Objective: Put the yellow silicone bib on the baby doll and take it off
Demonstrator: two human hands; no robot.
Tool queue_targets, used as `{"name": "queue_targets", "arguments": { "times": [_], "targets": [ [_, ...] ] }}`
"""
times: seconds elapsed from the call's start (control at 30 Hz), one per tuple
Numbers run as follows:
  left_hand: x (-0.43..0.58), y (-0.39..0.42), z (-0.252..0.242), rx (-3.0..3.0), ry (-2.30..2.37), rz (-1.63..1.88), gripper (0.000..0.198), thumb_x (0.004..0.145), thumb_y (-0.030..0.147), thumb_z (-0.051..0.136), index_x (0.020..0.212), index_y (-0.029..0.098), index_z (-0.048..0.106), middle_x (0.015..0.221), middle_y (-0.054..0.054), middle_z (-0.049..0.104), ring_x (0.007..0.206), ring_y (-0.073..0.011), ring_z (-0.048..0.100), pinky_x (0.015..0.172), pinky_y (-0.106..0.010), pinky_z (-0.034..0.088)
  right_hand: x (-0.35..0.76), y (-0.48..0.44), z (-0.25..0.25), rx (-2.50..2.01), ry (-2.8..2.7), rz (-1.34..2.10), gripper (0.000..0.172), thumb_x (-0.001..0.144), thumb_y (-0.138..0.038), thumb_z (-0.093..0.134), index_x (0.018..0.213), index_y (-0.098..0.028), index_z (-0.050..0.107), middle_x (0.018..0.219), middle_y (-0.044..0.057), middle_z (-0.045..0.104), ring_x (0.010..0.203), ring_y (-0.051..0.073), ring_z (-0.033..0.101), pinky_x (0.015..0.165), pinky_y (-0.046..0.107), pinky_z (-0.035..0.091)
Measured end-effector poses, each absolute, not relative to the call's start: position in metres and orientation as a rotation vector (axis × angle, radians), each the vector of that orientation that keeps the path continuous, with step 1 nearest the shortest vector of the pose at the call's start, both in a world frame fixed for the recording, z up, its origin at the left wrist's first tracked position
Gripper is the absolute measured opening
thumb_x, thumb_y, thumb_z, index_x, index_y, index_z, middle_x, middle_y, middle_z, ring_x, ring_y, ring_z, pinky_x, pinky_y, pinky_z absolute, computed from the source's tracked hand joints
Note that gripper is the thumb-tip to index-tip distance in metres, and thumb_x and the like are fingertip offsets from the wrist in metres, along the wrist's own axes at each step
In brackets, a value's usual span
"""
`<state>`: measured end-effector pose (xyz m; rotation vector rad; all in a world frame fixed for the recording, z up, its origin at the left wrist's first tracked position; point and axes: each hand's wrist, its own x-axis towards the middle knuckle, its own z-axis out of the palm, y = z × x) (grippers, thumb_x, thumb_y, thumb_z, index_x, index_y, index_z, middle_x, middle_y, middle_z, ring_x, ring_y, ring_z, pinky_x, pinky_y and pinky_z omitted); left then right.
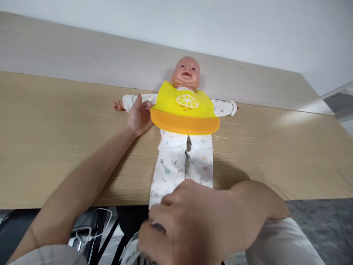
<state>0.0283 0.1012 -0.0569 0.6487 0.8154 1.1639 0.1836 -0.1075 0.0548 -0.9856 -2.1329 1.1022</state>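
Observation:
A baby doll [186,71] lies on its back on the wooden table, arms spread, in white printed clothes. Over its chest is a yellow bib [172,97] with a lemon slice, a small smiling face and an orange pocket [185,122] along the bottom. At the bib's left edge, beside the doll's sleeve, is my left hand [140,117], with its fingers curved and partly apart. My right hand [190,221] is close to the camera, over the doll's lower legs, with its fingers curled in. Whatever may be inside it is hidden.
The wooden table [275,154] meets a pale raised strip [82,55] and a white wall behind the doll. Below the front edge at the left are a dark chair and a white cable [109,221]. Grey floor shows at the lower right.

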Motion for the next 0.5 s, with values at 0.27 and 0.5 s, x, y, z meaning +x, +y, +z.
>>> {"name": "queue_targets", "arguments": {
  "times": [0.27, 0.5],
  "targets": [
    [0.026, 0.104, -0.062, 0.704, 0.864, 1.168, 0.056, 0.098, 0.059, 0.037, 0.060, 0.020, 0.050, 0.063, -0.002, 0.056, 0.062, -0.0143, 0.060, 0.059, -0.027, 0.048, 0.169, -0.103, -0.008, -0.667, -2.719, 0.027, 0.006, 0.063, -0.011, 0.059, 0.057, -0.013, 0.058, 0.044, 0.007, 0.050, 0.038, 0.017, 0.042, 0.036, 0.029, 0.023],
    [0.027, 0.104, -0.061, 0.728, 0.924, 1.155, 0.051, 0.095, 0.061, 0.041, 0.065, 0.021, 0.049, 0.065, -0.001, 0.054, 0.068, -0.0155, 0.062, 0.058, -0.025, 0.048, 0.165, -0.114, -0.019, -0.653, -2.795, -0.079, 0.013, 0.066, -0.015, 0.050, 0.055, -0.017, 0.056, 0.049, 0.004, 0.051, 0.045, 0.016, 0.042, 0.043, 0.031, 0.031]
  ]
}}
